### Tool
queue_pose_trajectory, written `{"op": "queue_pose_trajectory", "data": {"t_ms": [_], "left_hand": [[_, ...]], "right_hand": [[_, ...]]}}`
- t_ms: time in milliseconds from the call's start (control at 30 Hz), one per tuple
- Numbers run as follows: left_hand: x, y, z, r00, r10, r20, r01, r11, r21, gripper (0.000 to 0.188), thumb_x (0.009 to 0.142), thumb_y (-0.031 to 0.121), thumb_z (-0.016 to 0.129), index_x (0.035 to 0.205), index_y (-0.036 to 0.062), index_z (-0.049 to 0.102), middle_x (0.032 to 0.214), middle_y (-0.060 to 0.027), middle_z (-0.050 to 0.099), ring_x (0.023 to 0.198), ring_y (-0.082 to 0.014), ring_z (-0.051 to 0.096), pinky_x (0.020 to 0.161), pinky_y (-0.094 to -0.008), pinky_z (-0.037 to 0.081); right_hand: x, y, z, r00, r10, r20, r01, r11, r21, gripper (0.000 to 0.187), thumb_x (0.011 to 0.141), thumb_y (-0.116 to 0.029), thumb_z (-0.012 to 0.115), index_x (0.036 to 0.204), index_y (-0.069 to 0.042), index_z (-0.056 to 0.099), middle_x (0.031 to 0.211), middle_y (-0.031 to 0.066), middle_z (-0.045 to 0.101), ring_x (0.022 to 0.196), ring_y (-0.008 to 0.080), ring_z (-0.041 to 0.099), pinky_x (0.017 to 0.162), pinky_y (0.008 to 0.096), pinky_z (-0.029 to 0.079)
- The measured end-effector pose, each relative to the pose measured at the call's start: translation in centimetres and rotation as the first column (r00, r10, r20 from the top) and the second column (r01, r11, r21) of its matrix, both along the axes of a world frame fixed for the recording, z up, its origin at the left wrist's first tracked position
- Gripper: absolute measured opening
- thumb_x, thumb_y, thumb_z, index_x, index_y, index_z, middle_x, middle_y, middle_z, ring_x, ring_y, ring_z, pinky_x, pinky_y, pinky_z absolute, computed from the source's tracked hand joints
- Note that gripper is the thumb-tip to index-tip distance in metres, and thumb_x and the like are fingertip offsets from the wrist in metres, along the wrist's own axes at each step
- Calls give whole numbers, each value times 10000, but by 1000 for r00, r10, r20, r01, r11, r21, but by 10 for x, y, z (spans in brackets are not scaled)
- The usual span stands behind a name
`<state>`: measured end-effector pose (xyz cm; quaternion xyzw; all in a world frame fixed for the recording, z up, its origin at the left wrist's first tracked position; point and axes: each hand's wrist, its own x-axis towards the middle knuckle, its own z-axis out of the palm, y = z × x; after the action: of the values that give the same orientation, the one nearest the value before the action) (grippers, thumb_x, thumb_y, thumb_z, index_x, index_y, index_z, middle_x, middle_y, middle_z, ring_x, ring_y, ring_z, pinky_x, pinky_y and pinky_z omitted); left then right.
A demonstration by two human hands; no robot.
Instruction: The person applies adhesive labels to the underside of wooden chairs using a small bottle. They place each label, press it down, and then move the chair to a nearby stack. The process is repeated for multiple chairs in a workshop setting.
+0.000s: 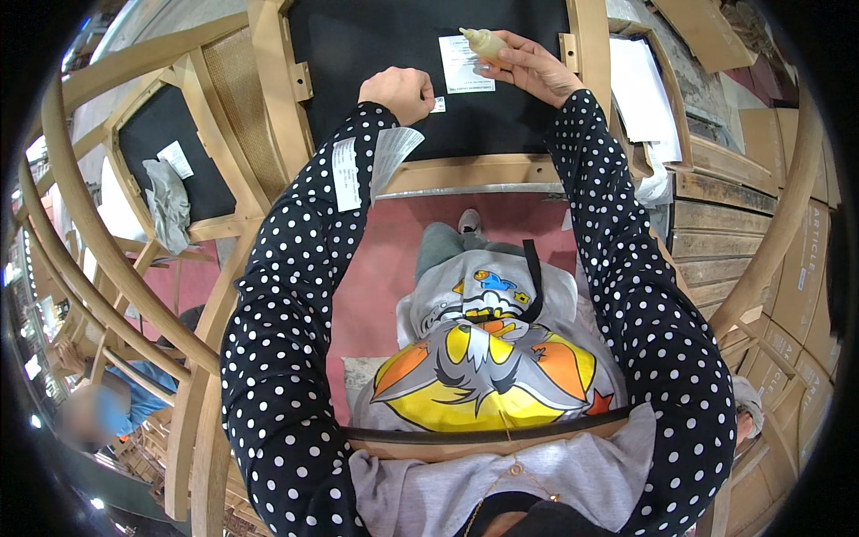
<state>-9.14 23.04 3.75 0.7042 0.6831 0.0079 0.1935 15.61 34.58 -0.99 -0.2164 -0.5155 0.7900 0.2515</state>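
At the far side, right hand (535, 70): half closed, with fingers and thumb around a small cream-coloured plastic bottle with pointed nozzle (486, 45).
Bottle: above the white printed paper label (458, 79); its nozzle points left, perhaps so that the tip stays free of the fingers.
Left hand (398, 95): curled as a loose fist, near the label; whether it pinches something, I cannot tell.
Black flat panel in pale wooden frame (358, 45): lies under both hands, seemingly as working surface.
Left sleeve, black with white dots (295, 259): carries white printed strips (346, 174), probably for easy reach.
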Motion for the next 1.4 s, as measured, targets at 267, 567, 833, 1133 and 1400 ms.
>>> {"op": "queue_pose_trajectory", "data": {"t_ms": [267, 567, 833, 1133, 1400], "left_hand": [[3, -2, 4, 991, 133, -9, -134, 990, -41, 123, 804, 327, 786, 844, 211, 798, 892, -67, 782, 895, -277, 754, 839, -403, 601], [-10, 7, 2, 975, 197, -103, -171, 961, 217, 701, 696, 425, 923, 1218, 80, 605, 1121, -138, 704, 988, -339, 737, 821, -425, 607], [-25, -7, -31, 988, -128, 85, 52, 799, 599, 842, 708, 565, 872, 1316, 78, 554, 1111, -128, 611, 1023, -300, 659, 858, -417, 561], [-33, 6, -31, 930, -37, 365, -128, 900, 417, 718, 763, 250, 911, 1380, 137, 563, 978, -56, 630, 867, -163, 631, 798, -311, 539], [-80, 45, -5, 257, 251, 933, -553, 830, -71, 504, 913, 224, 803, 1348, 54, 614, 1059, -33, 725, 920, -128, 686, 854, -266, 543]], "right_hand": [[-1, -1, 3, 1000, 13, -7, -13, 1000, -9, 532, 986, -268, 708, 1413, -5, 528, 1333, 128, 609, 1230, 191, 619, 1121, 325, 477], [-1, 0, 1, 1000, 16, -16, -17, 1000, -21, 543, 988, -265, 704, 1421, 3, 514, 1347, 129, 602, 1249, 194, 605, 1128, 332, 472], [-1, 2, -3, 999, 21, -31, -21, 1000, -8, 554, 987, -265, 707, 1429, 6, 509, 1347, 125, 603, 1249, 186, 600, 1128, 335, 470], [1, 0, -2, 999, 26, -24, -26, 1000, -6, 536, 998, -276, 691, 1421, -1, 510, 1317, 112, 609, 1223, 176, 602, 1129, 365, 471], [-22, -26, 24, 986, -88, -138, 74, 992, -100, 509, 1032, -244, 628, 1442, 21, 486, 1335, 128, 611, 1209, 200, 623, 1102, 360, 490]]}}
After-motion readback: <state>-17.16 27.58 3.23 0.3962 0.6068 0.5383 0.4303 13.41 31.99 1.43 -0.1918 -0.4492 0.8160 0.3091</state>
